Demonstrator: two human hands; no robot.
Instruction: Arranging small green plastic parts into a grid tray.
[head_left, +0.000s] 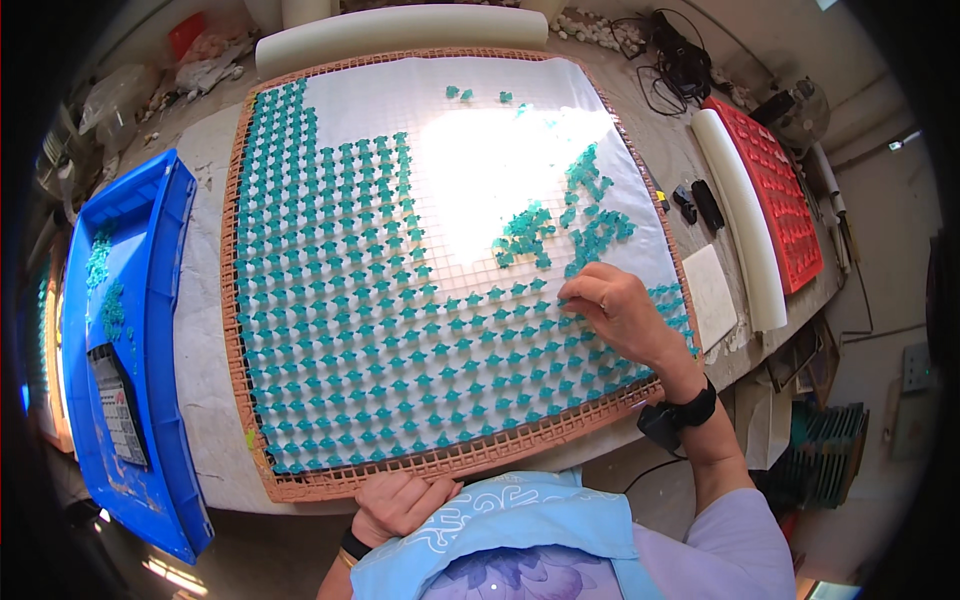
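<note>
A large brown lattice-edged rack (520, 440) lies before me, covered with a white gridded sheet (375, 95). Small teal star-like pieces (330, 300) stand on it in rows along the left and near sides. Loose teal pieces (600, 232) lie heaped right of the middle, with others in a second cluster (525, 235). My right hand (610, 305) is over the sheet, thumb and fingers pinched at the end of a row; whatever lies between the tips is too small to make out. My left hand (400, 500) rests curled at the rack's near edge, the inside of its fingers hidden.
On the left stands a blue bin (160, 300) with loose teal bits and a calculator (118, 405). White rolls lie behind the rack (400, 38) and on the right (740, 220). Beyond the right roll is a red tray (770, 190). Black cables (680, 55) lie at the back right.
</note>
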